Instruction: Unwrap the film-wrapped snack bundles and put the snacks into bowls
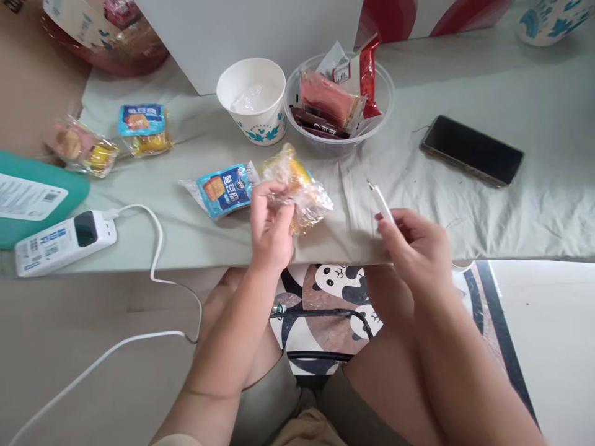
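My left hand [274,229] pinches a crinkled clear bag [300,189] with yellow and some blue showing inside, held just over the cloth. My right hand [413,248] is closed around a slim white pen-like tool [382,202] with a thin metal tip, pointing up and to the left, away from the bag. Directly left of the bag lies a blue snack packet [227,191] in clear wrapping. Behind the bag stand a white paper cup [260,127] with clear plastic inside and a clear plastic bowl [387,102] of wrapped snacks, pink, red and dark brown.
Two more clear snack packs, one blue-labelled [145,127] and one pink and yellow [86,147], lie at left. A white power bank [67,243] with a cable [158,248] rests by a green bottle [41,198]. A black phone [471,150] lies right; a white box [260,31] stands behind.
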{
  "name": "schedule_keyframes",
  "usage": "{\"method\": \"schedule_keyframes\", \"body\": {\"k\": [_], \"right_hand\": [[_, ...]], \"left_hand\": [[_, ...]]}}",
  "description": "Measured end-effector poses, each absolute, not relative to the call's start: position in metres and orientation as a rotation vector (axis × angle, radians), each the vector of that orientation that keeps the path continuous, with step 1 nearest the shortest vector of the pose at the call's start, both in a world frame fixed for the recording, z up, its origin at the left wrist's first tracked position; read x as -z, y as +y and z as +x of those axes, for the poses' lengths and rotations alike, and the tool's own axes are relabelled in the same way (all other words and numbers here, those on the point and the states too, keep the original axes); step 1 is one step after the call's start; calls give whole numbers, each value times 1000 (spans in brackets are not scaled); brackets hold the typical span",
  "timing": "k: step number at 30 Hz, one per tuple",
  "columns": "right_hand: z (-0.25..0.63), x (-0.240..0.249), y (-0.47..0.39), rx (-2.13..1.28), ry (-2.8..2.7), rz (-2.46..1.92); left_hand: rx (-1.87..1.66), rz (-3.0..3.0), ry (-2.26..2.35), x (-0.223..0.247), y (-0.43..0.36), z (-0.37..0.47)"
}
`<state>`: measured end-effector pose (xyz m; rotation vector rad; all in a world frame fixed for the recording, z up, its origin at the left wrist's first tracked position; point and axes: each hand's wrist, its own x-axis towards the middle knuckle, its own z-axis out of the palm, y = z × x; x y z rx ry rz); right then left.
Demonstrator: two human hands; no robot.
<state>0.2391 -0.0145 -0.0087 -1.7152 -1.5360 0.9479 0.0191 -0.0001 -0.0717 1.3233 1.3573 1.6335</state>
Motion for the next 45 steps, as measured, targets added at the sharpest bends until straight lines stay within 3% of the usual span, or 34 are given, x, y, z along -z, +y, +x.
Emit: {"method": "schedule_keyframes", "body": {"k": [3,8,14,22,27,36,45], "right_hand": [[245,25,1,-482,-1623,-1831],[239,36,6,-164,-1658,-1779],[212,28,-11,-439,-1910,-1126],[198,27,-15,-272,-1898,-890],[206,21,-20,-638,-2032,-717],[196,29,-23,-1035,-1630,-1208],[189,29,-21,-1012,-1642,-1185]], "left_hand": [[-1475,1395,1241,67,-5,24],[-1330,1413,1085,61,-10,25],[-1319,1385,1057,66,-9,20],[-1506,1033,1123,58,-2,24],[-1620,887,1203,51,4,23],[-1462,1119,1137,48,-9,32],[-1348,1166,1052,45,-7,22]]}}
